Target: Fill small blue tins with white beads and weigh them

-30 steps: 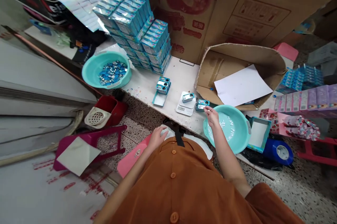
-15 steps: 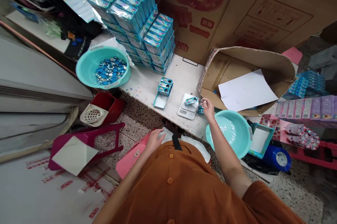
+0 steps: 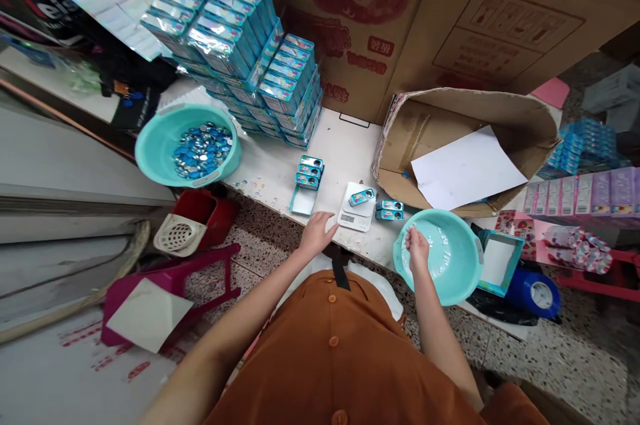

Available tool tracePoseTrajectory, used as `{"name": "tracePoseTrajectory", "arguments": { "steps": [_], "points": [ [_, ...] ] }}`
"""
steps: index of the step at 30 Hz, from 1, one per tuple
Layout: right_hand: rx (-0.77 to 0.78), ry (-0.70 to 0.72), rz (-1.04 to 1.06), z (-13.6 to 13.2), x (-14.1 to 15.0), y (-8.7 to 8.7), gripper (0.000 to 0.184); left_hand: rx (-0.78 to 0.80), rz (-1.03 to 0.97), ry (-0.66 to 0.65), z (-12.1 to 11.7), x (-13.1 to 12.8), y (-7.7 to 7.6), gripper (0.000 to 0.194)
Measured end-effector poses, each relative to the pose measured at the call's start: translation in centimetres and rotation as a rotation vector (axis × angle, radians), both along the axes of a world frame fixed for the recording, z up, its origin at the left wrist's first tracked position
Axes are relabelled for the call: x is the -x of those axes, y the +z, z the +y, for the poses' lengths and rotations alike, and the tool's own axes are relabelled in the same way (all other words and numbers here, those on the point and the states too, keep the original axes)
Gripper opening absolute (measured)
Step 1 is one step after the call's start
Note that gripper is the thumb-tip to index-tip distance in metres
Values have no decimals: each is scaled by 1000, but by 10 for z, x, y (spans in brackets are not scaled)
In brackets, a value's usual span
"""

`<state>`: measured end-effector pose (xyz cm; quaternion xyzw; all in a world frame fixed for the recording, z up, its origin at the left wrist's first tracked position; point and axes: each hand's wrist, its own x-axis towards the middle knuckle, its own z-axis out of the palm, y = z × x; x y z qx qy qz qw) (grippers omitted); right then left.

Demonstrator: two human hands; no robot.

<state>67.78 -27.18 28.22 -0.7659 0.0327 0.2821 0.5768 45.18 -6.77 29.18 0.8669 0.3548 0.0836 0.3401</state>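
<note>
- Down at the front edge of the table (image 3: 345, 145), the left hand (image 3: 317, 235) is open, fingers loosely spread and reaching toward the digital scale (image 3: 356, 214), just short of touching it!
- On that scale sits one small teal tin (image 3: 362, 197), lying on its side.
- Just to the right of the scale, two more teal tins (image 3: 389, 210) lie one above the other, close to the basin's rim.
- Over to the right, the right hand (image 3: 417, 248) is down inside a turquoise basin (image 3: 440, 292), fingers bunched narrow among small white pieces (image 3: 440, 258); can't tell from here whether it's holding one.
- Left of the scale, a little stack of tins (image 3: 309, 172) stands behind an open tin lid (image 3: 303, 200).
- Further left, a second turquoise basin (image 3: 160, 158) is loaded with shiny blue discs (image 3: 203, 150).
- Towering at the back are stacked teal boxes (image 3: 230, 45), wrapped in glossy film.
- Right behind the white-piece basin, an open cardboard box (image 3: 430, 145) holds a white sheet (image 3: 467, 168).
- Down on the floor, a magenta stool (image 3: 170, 285) lies on its side, and a blue tape roll (image 3: 533, 293) sits by the basin.
</note>
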Motion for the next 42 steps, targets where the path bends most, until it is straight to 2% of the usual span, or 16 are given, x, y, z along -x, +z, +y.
{"name": "tracePoseTrajectory", "arguments": {
  "steps": [3,6,8,11,14,18,23,26,29,34,39,42],
  "points": [
    [175,-19,-68,-39,1,-10,34,-110,11,-62,8,-57,6,52],
    [319,35,-136,-70,2,-25,31,-165,61,-88,8,-105,3,65],
    [371,67,-162,-86,4,-34,31,-183,129,-123,7,-126,-3,61],
    [393,108,-173,-106,8,-43,34,-198,247,-188,6,-139,-9,39],
    [408,113,-177,-122,14,-48,36,-228,274,-243,8,-127,-4,24],
    [460,59,-158,-130,24,-54,43,-274,270,-301,20,-74,14,26],
    [395,-64,-140,-105,45,-54,50,-318,281,-254,62,12,28,29],
    [375,-87,-178,-83,57,-50,48,-343,302,-218,92,39,26,30],
    [386,-66,-214,-66,67,-46,47,-347,321,-244,118,42,17,32],
    [417,-90,-254,-53,85,-36,49,-376,324,-344,147,28,-3,31],
    [490,-161,-256,-61,108,-26,50,-417,225,-468,159,18,-24,30],
    [515,-213,-252,-69,125,-24,52,-408,180,-493,162,17,-35,30]
  ]
}}
